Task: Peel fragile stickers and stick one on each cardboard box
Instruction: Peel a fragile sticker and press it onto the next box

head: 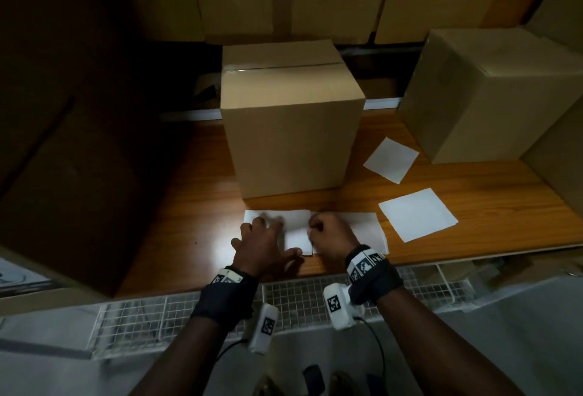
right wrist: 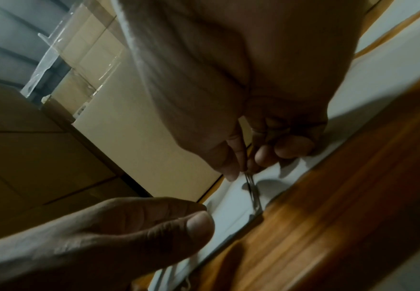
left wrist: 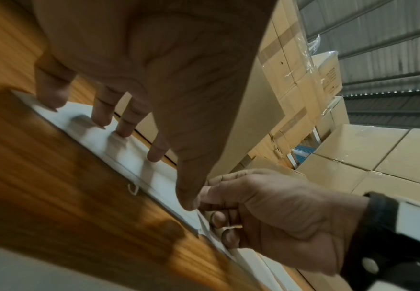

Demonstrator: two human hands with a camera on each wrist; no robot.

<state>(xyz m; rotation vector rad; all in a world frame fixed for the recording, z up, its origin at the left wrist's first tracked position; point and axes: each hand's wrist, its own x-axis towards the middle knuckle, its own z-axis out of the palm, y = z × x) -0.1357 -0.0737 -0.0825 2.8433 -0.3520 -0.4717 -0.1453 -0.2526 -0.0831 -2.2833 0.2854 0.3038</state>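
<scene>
1. Head view: the left hand (head: pixel 263 242) presses spread, straight fingers on a white sticker sheet (head: pixel 296 231) lying on the wooden table (head: pixel 195 206), just in front of a taped cardboard box (head: pixel 291 130). The right hand (head: pixel 331 234) is curled at the sheet's edge. Two loose white squares (head: pixel 416 214) lie to the right, near a second box (head: pixel 492 96).
2. Left wrist view: straight fingertips (left wrist: pixel 124 130) touch the sheet.
3. Right wrist view: thumb and fingers (right wrist: pixel 231 167) pinch a thin lifted edge of the sheet.
</scene>
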